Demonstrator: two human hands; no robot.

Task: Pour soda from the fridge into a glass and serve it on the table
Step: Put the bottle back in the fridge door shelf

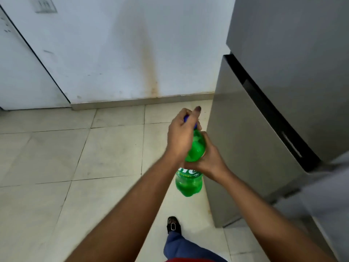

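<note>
The tiled floor [56, 157] fills the lower half of your view, and a white wall [113, 53] with a brown stain stands at 12 o'clock. The grey fridge [264, 110] takes the whole side at 3 o'clock, and its doors look closed. Your two forearms come up from 6 o'clock and meet near the centre, just beside the fridge. Between them you hold the green soda bottle [188, 180] in the air above the floor, upright and a little tilted. The grip of your right hand [209, 157] is closed around the middle of the bottle, over its label. The grip of your left hand [179, 137] is closed on the top of the bottle, around the blue cap [186, 118]. At 6 o'clock, your foot in a black sandal [173, 225] stands on the floor.
</note>
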